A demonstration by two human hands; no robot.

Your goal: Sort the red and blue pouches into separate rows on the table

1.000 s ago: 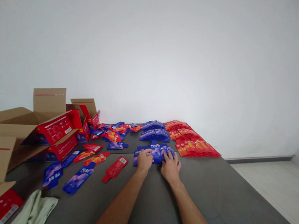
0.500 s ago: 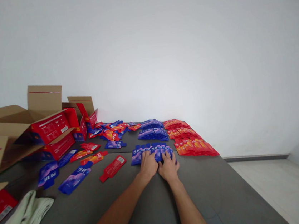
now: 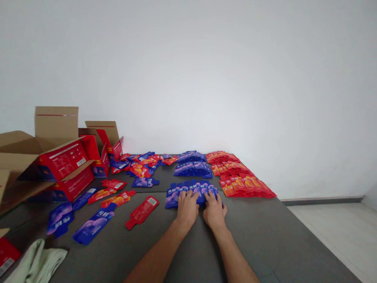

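Observation:
A row of overlapping blue-purple pouches (image 3: 195,187) lies on the dark table before me. My left hand (image 3: 187,210) rests on its near edge, fingers spread and lying on the pouches. To its right, my right hand (image 3: 214,211) touches the same row, with fingers apart on top and one digit by the row's near right corner. Both palms hide part of the near edge. Behind this row lie two more rows of blue pouches (image 3: 192,170). Overlapping red-orange pouches (image 3: 244,184) are laid out in rows to the right.
Open cardboard boxes (image 3: 64,161) with red sides stand at the left. A mixed heap of pouches (image 3: 143,164) lies towards the wall. A red pouch (image 3: 142,212) and other loose ones are scattered left of my hands. A pale green cloth (image 3: 27,280) sits front left.
My hands have drawn slightly apart along the near edge of the blue row. The pouches lie much as before.

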